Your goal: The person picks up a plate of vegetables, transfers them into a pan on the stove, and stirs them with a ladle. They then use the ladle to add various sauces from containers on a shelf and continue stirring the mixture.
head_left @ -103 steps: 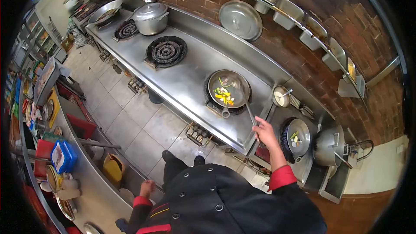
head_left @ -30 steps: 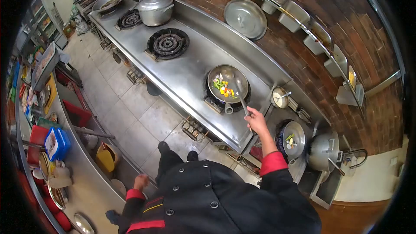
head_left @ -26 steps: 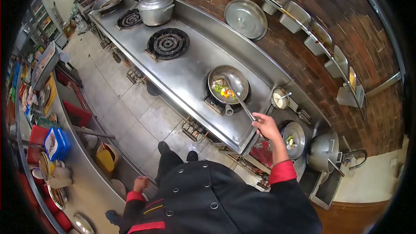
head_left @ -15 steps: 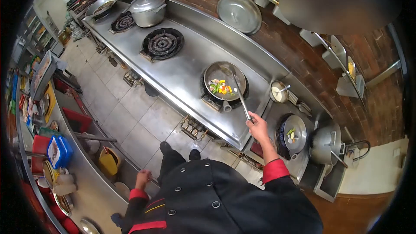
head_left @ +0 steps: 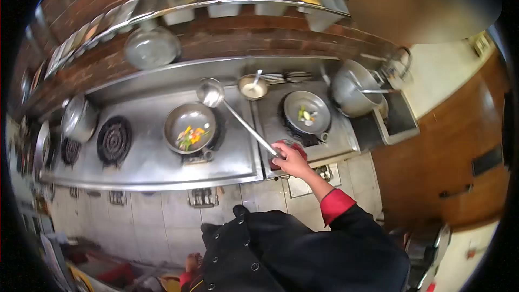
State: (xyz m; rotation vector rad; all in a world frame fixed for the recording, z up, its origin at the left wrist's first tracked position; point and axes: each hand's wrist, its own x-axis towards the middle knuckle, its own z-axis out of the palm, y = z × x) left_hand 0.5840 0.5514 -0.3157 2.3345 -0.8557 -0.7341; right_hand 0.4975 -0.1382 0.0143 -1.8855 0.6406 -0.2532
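The right hand [head_left: 291, 160] grips a ladle [head_left: 211, 93], left of it a pan [head_left: 181, 116] of vegetables [head_left: 190, 138]; left hand [head_left: 193, 262], cannot tell.

Wearing black jacket [head_left: 330, 246] with round, pale-rimmed buttons [head_left: 255, 266] down front. Showing wide red cuff [head_left: 337, 206] behind right fingers [head_left: 282, 150], second red cuff [head_left: 185, 280] behind left fingers [head_left: 194, 258], dark shoes [head_left: 240, 211] near left fingers.

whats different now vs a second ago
The ladle has come out of the pan of colourful vegetables, toward the small bowl at its right. The view has swung right. The right hand keeps its grip on the handle; that pan remains on its burner, and the left hand stays low.
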